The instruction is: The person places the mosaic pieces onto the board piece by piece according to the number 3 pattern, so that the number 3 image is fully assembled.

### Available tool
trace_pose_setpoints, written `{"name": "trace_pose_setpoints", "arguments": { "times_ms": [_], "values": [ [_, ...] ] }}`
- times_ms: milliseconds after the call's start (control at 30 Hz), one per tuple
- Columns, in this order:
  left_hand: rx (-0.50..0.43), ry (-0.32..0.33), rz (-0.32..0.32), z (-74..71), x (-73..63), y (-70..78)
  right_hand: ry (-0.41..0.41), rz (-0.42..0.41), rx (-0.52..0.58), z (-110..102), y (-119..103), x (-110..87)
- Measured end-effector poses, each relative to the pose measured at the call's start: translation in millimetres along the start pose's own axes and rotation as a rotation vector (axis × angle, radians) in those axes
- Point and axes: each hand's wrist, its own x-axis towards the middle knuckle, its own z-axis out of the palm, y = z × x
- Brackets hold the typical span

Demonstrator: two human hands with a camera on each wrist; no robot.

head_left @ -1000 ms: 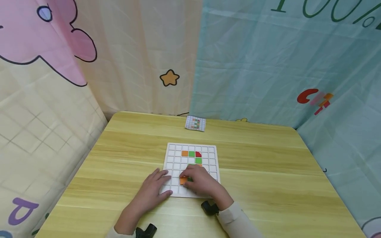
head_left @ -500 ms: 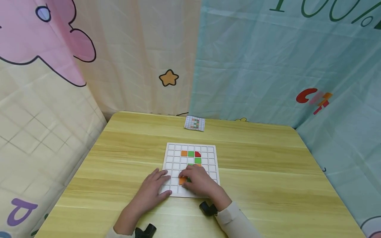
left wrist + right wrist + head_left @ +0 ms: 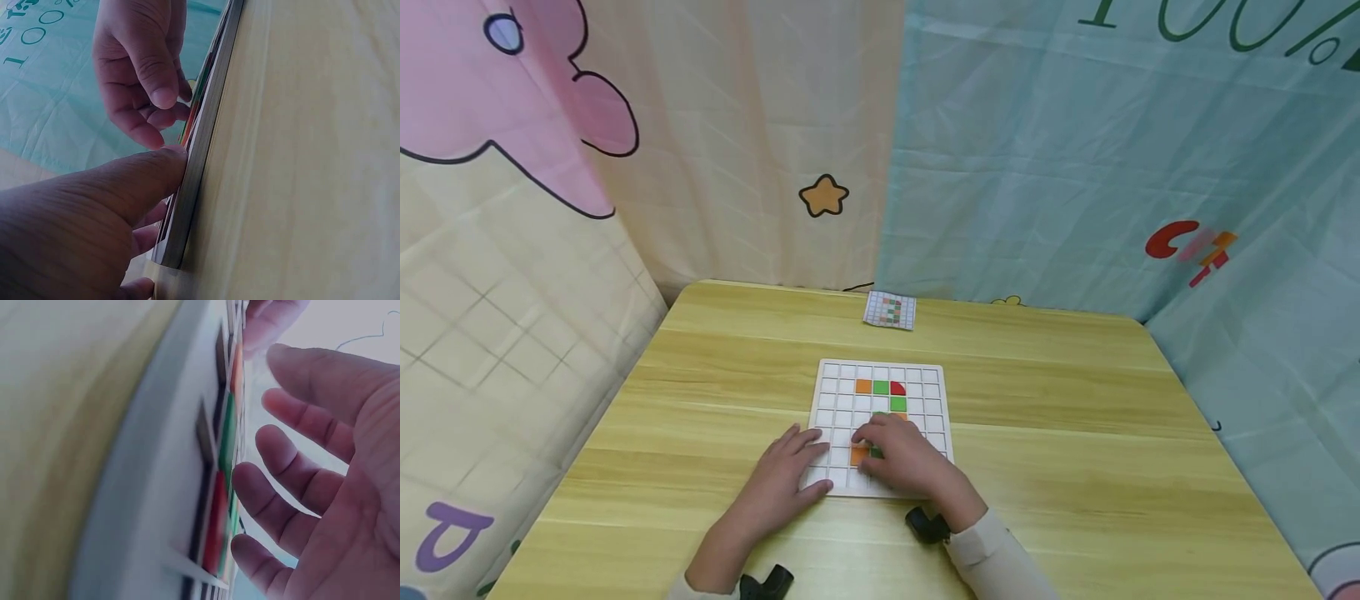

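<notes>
A white square grid board lies on the table, with orange, green and red flat tiles in some of its cells. My left hand rests at the board's left edge, fingers spread. In the left wrist view its thumb touches the board's side. Over the lower middle of the board is my right hand, covering several cells. An orange tile shows beside its thumb. The right wrist view has its fingers loosely bent with nothing between them, close over a red tile and a green tile.
Near the table's far edge lies a small card printed with a coloured grid pattern. The wooden table extends around the board. Printed curtains hang behind it and at both sides. Black wrist devices sit by both sleeves.
</notes>
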Motion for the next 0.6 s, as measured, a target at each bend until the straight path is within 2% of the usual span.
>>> {"name": "trace_pose_setpoints", "arguments": {
  "times_ms": [133, 400, 600],
  "values": [
    [0.006, -0.002, -0.005, 0.5, -0.3, 0.2, 0.038, 0.009, 0.041, -9.1, 3.4, -4.5],
    [0.002, 0.004, -0.011, 1.6, -0.3, -0.1, 0.113, 0.091, 0.186, -31.1, 22.0, -15.9],
    [-0.029, 0.058, 0.01, 3.2, -0.3, -1.7, 0.194, 0.188, 0.263, -45.0, 38.5, -28.5]
  ]
}}
